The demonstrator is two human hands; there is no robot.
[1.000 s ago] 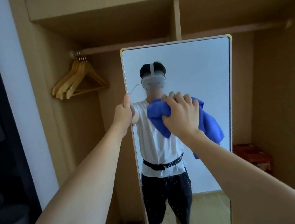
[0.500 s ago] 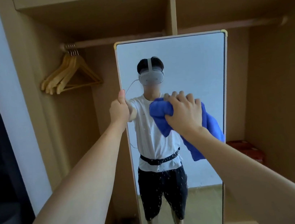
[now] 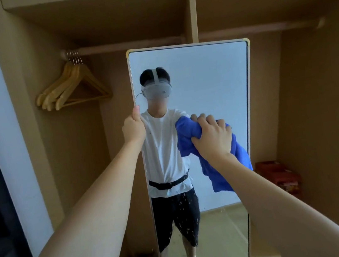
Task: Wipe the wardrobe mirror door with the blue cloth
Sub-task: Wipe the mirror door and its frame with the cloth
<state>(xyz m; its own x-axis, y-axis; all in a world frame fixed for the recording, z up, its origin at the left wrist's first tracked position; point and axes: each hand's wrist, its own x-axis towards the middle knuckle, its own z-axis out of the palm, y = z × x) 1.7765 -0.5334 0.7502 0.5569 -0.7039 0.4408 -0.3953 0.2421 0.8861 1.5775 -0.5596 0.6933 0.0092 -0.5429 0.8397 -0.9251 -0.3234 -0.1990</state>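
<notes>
Here, light wooden coat hangers (image 3: 71, 87) hang on a rail at far left. The person's left hand (image 3: 133, 128) grips the tall framed wardrobe mirror door (image 3: 200, 76) by its left edge. Right of it, the right hand (image 3: 212, 137) clutches a bunched blue cloth (image 3: 189, 134) against the glass.

R hand (image 3: 213, 137) presses blue cloth (image 3: 189, 138) on mirror (image 3: 200, 76); L hand (image 3: 133, 127) grips edge.

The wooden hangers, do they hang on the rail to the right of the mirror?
No, the wooden hangers hang on the rail to the left of the mirror.
</notes>
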